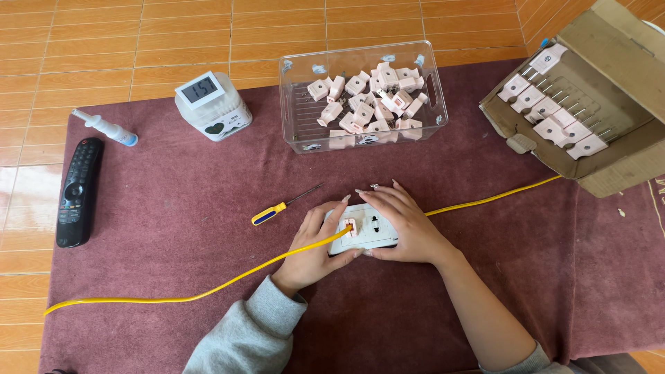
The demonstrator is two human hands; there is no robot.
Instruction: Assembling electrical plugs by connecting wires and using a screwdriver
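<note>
Head camera, looking straight down: both hands are on a white socket plate (366,228) in the middle of a dark red cloth (173,208). The left hand (315,246) cups the plate's left edge, fingers curled round it and gripping, thumb lying along the near side. The right hand (409,225) covers the plate's right side, fingers spread flat over the top edge and pressing down, not closed round anything. Between the two sets of fingertips sits a small pink plug (348,226), seated in the plate's left socket; just to its right, a free socket shows dark holes. A yellow cable (208,291) crosses the left hand's fingers at the plug, runs off down and left across the cloth, and comes out again past the right hand's fingers, heading up and right.

Just left of the left hand's fingertips lies a small screwdriver (277,209) with a yellow and blue handle, near but not touching. Well beyond the fingers, straight up, a clear plastic bin (429,104) holds a heap of pink plugs (367,104). Left of it stands a white digital timer (211,104). Far to the right of the right hand, an open cardboard box (623,76) holds more plugs in rows (554,111). Far left: a black remote control (77,192) and a small white spray bottle (107,128).
</note>
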